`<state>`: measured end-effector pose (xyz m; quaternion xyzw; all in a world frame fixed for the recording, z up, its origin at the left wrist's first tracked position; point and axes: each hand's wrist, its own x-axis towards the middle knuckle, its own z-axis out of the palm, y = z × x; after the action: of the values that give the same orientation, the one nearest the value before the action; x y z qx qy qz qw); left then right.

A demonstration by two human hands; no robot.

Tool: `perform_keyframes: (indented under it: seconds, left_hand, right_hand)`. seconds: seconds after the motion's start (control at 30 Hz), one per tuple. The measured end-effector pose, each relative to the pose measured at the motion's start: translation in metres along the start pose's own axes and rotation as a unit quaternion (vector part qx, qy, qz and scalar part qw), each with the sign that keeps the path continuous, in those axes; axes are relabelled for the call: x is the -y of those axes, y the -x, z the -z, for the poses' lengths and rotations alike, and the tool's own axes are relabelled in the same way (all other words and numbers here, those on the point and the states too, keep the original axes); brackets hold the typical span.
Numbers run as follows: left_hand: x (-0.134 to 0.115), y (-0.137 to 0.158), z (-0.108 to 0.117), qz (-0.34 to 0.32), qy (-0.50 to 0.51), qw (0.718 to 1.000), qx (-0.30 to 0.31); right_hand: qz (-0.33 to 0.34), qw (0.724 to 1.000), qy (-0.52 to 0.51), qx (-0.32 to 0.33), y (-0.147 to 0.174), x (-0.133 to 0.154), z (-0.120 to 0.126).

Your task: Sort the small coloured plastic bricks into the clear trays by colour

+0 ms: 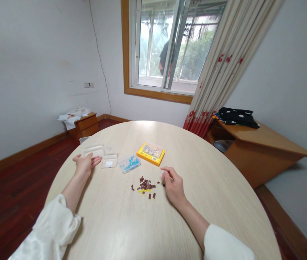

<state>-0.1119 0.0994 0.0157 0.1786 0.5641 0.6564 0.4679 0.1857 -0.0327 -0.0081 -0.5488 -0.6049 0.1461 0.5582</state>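
Observation:
My left hand (84,165) reaches over the left side of the table, fingers spread and palm partly turned up. It is beside a clear plastic box (95,148), whose near part it covers. A smaller clear case (109,161) sits just right of the fingertips. My right hand (173,186) rests near the middle right, its fingers loosely bent and nothing visible between them. To its left lies a loose pile of small dark brown building bricks (146,185), with thin yellow pieces (144,191) among them. One brown brick lies close by that hand.
A clear case with blue pieces (130,164) and a yellow box (151,153) stand beyond the pile on the round table (131,227). Behind are a small cabinet (87,124) with papers, a window, a curtain (223,61) and a wooden desk (272,139) with dark cloth.

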Motion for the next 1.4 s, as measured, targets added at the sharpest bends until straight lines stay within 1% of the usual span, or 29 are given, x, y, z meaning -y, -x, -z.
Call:
perform_keyframes:
  seconds: [0.13, 0.27, 0.37, 0.57, 0.8, 0.87, 0.97, 1.03, 1.1, 1.17, 1.23, 1.3, 1.37, 1.4]
  left_hand:
    - [0.003, -0.002, 0.001, -0.02, -0.04, 0.999, 0.017]
    - [0.008, -0.009, 0.003, -0.031, -0.064, 0.997, 0.019]
    - [0.01, -0.009, 0.003, -0.045, -0.078, 0.996, 0.02]
    - [0.01, 0.0, 0.0, -0.095, -0.122, 0.988, -0.002]
    - [0.011, 0.002, 0.0, -0.131, -0.148, 0.98, -0.01]
    - [0.011, 0.001, 0.002, -0.139, -0.172, 0.975, -0.02]
    - [0.01, 0.0, 0.004, -0.162, -0.208, 0.963, -0.059]
    - [0.009, 0.0, 0.006, -0.19, -0.211, 0.955, -0.085]
    - [0.007, 0.003, 0.007, -0.236, -0.209, 0.945, -0.091]
    - [0.007, 0.01, 0.006, -0.313, -0.22, 0.922, -0.066]
    - [0.009, 0.022, 0.004, -0.412, -0.253, 0.875, -0.009]
    - [0.015, 0.035, -0.001, -0.485, -0.305, 0.814, 0.095]
    - [0.024, 0.048, -0.007, -0.515, -0.355, 0.751, 0.212]
    - [0.03, 0.053, -0.011, -0.524, -0.381, 0.717, 0.258]
  right_hand:
    - [-0.005, 1.0, -0.002, 0.002, 0.001, 0.0, 0.0]
    - [-0.004, 1.0, 0.0, 0.001, 0.0, 0.003, 0.0]
    - [-0.005, 1.0, 0.0, 0.002, 0.0, 0.004, 0.0]
    - [-0.005, 1.0, -0.007, 0.003, 0.0, 0.004, 0.0]
    - [-0.006, 1.0, -0.009, 0.002, 0.0, 0.003, -0.001]
    - [-0.006, 1.0, -0.009, 0.002, 0.0, 0.003, -0.001]
    - [-0.007, 1.0, -0.011, 0.004, 0.0, 0.003, -0.001]
    - [-0.008, 1.0, -0.012, 0.005, -0.001, 0.003, -0.001]
    - [-0.008, 1.0, -0.012, 0.005, -0.001, 0.003, -0.001]
    - [-0.007, 1.0, -0.012, 0.005, -0.001, 0.003, -0.001]
    - [-0.006, 1.0, -0.013, 0.005, 0.0, 0.003, -0.001]
    - [-0.006, 1.0, -0.011, 0.006, 0.0, 0.003, -0.001]
    - [-0.005, 1.0, -0.008, 0.006, 0.0, 0.002, -0.001]
    - [-0.005, 1.0, -0.006, 0.005, 0.0, 0.002, -0.001]
